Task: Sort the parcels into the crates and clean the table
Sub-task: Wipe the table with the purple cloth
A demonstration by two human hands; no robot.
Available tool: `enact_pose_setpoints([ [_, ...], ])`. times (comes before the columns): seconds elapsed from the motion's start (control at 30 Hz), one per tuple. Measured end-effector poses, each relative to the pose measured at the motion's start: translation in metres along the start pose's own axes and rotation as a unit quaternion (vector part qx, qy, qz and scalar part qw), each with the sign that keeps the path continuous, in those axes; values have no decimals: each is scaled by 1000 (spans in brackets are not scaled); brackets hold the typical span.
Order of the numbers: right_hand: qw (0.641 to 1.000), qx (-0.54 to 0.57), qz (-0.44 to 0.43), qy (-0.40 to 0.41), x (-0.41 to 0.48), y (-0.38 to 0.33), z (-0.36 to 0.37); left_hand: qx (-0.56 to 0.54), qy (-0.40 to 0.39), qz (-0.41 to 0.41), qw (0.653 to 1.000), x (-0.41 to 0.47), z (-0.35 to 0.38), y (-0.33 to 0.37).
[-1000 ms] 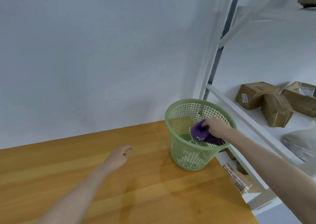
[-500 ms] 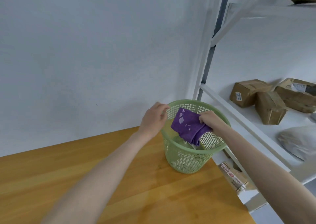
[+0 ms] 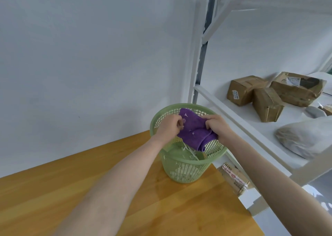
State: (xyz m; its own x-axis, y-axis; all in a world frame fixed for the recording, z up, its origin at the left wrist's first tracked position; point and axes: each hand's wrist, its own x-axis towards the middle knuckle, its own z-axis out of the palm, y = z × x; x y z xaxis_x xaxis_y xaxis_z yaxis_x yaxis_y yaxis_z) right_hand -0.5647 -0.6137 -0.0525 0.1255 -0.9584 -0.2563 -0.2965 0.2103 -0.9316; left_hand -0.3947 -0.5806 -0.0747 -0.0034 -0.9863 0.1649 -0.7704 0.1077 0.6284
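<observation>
Where wooden table (image 3: 89, 190) adjoins shelving (image 3: 251, 117), green basket (image 3: 179, 171) stands.

A green mesh basket (image 3: 181, 171) stands at the wooden table's (image 3: 71, 190) far right corner. The white shelf (image 3: 221, 108) alongside carries cardboard parcels (image 3: 246, 90) and a grey bag (image 3: 305, 136).

Purple cloth (image 3: 195, 131), green mesh basket (image 3: 186, 167), honey-brown wooden table (image 3: 161, 208).

The basket (image 3: 186, 171) stood on the table's (image 3: 89, 190) far right corner, near the wall (image 3: 89, 55). I held the cloth (image 3: 195, 131) over its mouth, left hand (image 3: 168, 126) at the cloth's left, right hand (image 3: 218, 126) at its right. Right of the table, the shelf (image 3: 251, 120) carried boxes (image 3: 246, 90), with a bag (image 3: 305, 136) before them; a parcel (image 3: 233, 178) lay below.
</observation>
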Motion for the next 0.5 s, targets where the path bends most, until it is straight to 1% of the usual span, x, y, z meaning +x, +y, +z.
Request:
enact_pose_setpoints([
  [0.07, 1000, 12, 10, 27, 2, 3, -6, 9, 2, -4, 1000, 0, 0, -8],
  [0.2, 998, 27, 28, 43, 1, 3, -15, 88, -39, -37, 995, -3, -2, -23],
  [0.27, 999, 16, 26, 37, 1, 3, -15, 62, -19, -46, 997, -1, -1, -24],
  [0.33, 1000, -7, 14, 14, 1, 3, -12, 17, -3, -15, 1000, 2, 0, -15],
  [0.4, 999, -30, -4, -21, -1, 3, -8, -15, -8, 8, 1000, 7, 5, -8],
  [0.5, 998, -41, -30, -42, -4, 3, -4, -44, 16, -6, 999, 10, 11, -2],
])
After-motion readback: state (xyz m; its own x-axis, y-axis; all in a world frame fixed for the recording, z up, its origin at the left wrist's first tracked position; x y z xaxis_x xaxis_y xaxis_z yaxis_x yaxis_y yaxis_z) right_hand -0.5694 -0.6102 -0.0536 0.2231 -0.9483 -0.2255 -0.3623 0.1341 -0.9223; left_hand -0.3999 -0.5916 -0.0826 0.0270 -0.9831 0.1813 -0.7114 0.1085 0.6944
